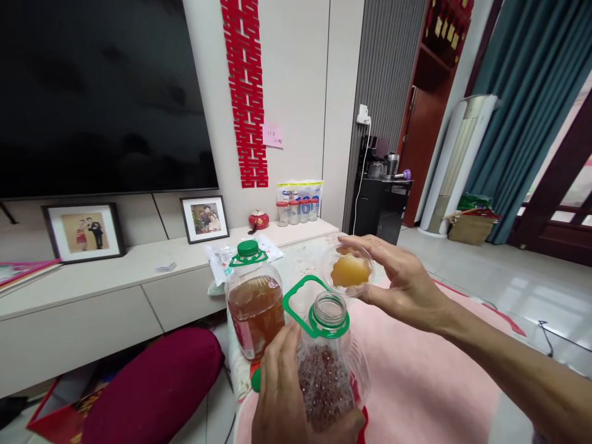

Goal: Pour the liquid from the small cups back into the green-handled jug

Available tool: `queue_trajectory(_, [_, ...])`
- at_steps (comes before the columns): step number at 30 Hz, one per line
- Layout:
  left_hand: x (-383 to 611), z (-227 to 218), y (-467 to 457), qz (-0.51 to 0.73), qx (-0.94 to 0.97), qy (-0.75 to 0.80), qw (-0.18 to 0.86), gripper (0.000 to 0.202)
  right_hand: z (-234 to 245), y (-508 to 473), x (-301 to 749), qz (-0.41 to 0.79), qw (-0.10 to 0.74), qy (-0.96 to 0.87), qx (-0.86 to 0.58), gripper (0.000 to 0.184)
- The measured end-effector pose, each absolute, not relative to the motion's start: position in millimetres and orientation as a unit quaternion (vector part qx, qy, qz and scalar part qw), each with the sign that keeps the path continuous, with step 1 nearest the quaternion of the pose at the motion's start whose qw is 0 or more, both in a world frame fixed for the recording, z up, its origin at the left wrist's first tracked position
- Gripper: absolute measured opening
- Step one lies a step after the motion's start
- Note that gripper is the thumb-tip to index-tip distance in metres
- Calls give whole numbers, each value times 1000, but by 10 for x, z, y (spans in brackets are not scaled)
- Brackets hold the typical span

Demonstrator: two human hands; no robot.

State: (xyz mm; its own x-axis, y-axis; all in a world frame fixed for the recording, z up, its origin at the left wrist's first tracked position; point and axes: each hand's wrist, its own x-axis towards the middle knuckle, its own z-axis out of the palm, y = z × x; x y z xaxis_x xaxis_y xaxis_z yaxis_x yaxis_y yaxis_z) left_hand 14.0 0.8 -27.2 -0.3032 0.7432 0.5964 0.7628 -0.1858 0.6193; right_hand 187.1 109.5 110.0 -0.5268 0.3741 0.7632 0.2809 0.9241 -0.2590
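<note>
My left hand [289,394] is wrapped round the body of a clear plastic jug [326,376], which is uncapped. Its green ring handle sticks out to the left, and bubbles fill the reddish-brown liquid inside. With thumb and fingers, my right hand [393,277] grips the rim of a clear plastic cup [350,268], just above and right of the jug's mouth. Amber liquid shows in the cup. Left of the open jug stands a second jug [256,308] of brown liquid, closed with a green cap. A green round piece, perhaps a cap, peeks out beside my left hand.
Both jugs stand on a table with a pink cover [416,370]. A maroon stool [157,388] sits at left. Behind, a white cabinet [143,265] bears framed photos, a red pot [258,219] and red-lidded jars [298,213]. A plastic bag lies behind the capped jug.
</note>
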Motion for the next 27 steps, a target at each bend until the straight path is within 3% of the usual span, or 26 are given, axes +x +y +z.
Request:
queue_trajectory(7, [117,-305,23,-498,-598,-627,21,106,1171,1085,1850,-17,431,-888,-156,53])
queue_trajectory(22, [37,-313,-10,-480,-622,-619,-6,101,1248,1046,1826,-65,406,-904,-117,62])
queue_trajectory(27, [83,-285,-4,-486,-605,-630,3,111,1282,1024,1828,-83,390,-909,-118,61])
